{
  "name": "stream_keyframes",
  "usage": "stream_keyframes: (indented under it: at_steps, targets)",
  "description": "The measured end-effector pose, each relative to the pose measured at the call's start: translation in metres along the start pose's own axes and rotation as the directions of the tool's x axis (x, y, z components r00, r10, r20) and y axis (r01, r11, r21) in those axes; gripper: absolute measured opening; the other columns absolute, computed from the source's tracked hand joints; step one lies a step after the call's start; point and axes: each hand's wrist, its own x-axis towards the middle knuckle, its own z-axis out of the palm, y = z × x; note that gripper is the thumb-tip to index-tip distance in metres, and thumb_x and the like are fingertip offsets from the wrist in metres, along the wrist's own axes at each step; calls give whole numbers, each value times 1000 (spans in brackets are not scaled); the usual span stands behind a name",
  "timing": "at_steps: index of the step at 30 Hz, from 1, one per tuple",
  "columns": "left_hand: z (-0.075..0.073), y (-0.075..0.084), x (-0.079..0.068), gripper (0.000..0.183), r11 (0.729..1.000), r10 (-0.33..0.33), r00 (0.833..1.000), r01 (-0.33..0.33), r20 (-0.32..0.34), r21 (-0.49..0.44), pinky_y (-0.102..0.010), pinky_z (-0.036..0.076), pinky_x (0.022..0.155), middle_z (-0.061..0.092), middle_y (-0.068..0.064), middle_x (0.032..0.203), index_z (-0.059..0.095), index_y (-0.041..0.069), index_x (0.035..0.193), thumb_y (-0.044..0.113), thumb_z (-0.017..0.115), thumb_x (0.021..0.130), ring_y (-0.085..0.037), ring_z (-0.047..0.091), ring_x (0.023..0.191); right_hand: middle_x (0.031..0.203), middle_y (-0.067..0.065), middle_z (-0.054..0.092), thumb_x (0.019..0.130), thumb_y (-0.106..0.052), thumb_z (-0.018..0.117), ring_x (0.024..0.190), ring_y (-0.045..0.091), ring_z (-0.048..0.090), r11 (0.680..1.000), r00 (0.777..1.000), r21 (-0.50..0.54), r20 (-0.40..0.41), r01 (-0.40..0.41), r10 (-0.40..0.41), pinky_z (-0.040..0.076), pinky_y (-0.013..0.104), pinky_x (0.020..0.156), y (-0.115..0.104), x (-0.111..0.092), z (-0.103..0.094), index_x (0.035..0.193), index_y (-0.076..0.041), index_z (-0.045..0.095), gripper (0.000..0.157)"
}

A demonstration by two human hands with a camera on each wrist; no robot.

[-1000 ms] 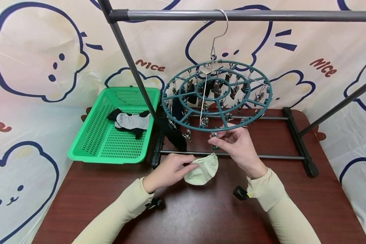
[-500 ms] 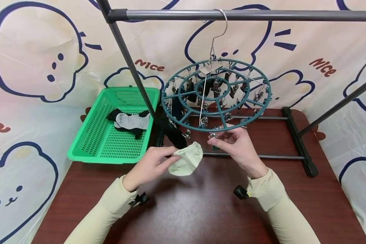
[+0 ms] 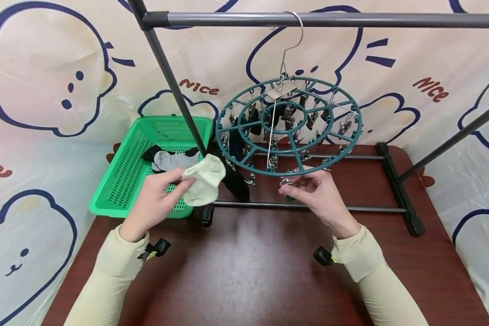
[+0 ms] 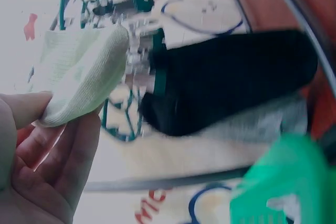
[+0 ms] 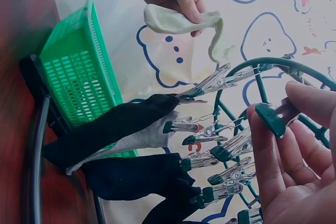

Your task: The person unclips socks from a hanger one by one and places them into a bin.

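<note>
Pinched between thumb and fingers of my left hand point(image 3: 156, 199) is a pale green sock point(image 3: 205, 181), held up in front of the green basket's right side. My right hand point(image 3: 319, 194) holds a metal clip with dark green tips point(image 5: 270, 119) at the near rim of the round teal drying rack point(image 3: 295, 158). Nothing hangs from that clip. In the right wrist view, dark socks point(image 5: 115, 129) and a grey one hang from other clips on the rack. The left wrist view shows a black sock point(image 4: 236, 77) close beyond the pale one.
The green basket point(image 3: 106, 203) on the left holds grey point(image 3: 173, 159) and black socks. A grey metal stand point(image 3: 236, 20) carries the rack by a hook, its slanting post beside the basket. The feet point(image 3: 411, 222) rest on the brown table point(image 3: 252, 271).
My left hand has moved left and up with the pale green sock, away from the right hand towards the basket. The right hand has stayed at the clip.
</note>
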Motion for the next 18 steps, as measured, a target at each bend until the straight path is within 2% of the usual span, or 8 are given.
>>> stream_keyframes:
  at_steps: [4, 7, 9, 12, 15, 18]
  targets:
    - [-16, -14, 2, 7, 997, -65, 996, 68, -67, 38, -15, 41, 62, 72, -3, 78, 75, 6, 96, 1, 72, 95, -1, 54, 67, 94, 4, 79, 92, -2, 77, 85, 18, 78, 1000, 1000, 0, 5, 0, 0, 61, 30, 80, 0, -1, -1, 107, 2, 74, 16]
    - [-26, -25, 6, 7, 992, -109, 987, 116, -118, 50, -14, 42, 64, 68, -4, 74, 72, 6, 92, 6, 70, 98, 0, 54, 68, 94, 4, 79, 92, -2, 77, 85, 17, 78, 1000, 1000, 3, 7, 4, -4, 61, 30, 80, 0, -1, -2, 105, -5, 76, 14]
    - [-33, -34, 9, 11, 988, -136, 979, 146, -152, 54, -14, 41, 63, 67, 0, 74, 71, 5, 90, 11, 70, 100, 1, 54, 67, 94, 4, 79, 92, -2, 77, 85, 18, 78, 1000, 1000, 7, 9, 9, -9, 61, 29, 80, 0, -1, -2, 106, -1, 75, 14]
    - [-41, -47, 13, 16, 982, -172, 966, 183, -191, 42, -14, 41, 62, 67, 14, 77, 71, 4, 89, 14, 69, 101, 3, 56, 67, 93, 4, 79, 92, -1, 77, 85, 20, 78, 1000, 1000, 9, 6, 8, -9, 61, 29, 80, 0, -2, -2, 107, 5, 74, 17]
    - [-48, -60, 17, 21, 978, -185, 956, 202, -227, 53, -14, 38, 60, 61, 26, 75, 69, 3, 85, 16, 68, 101, 4, 52, 64, 93, 4, 79, 91, -1, 77, 86, 24, 78, 1000, 1000, 8, -2, 4, -4, 61, 30, 80, -1, -2, -3, 106, 3, 74, 15]
    - [-54, -73, 20, 24, 971, -179, 949, 214, -258, 112, -14, 35, 60, 58, 25, 71, 68, 2, 83, 18, 68, 102, 5, 48, 61, 93, 3, 79, 91, 0, 77, 85, 22, 78, 1000, 1000, 11, -2, -1, 1, 61, 30, 80, -1, -2, -2, 106, 2, 75, 15]
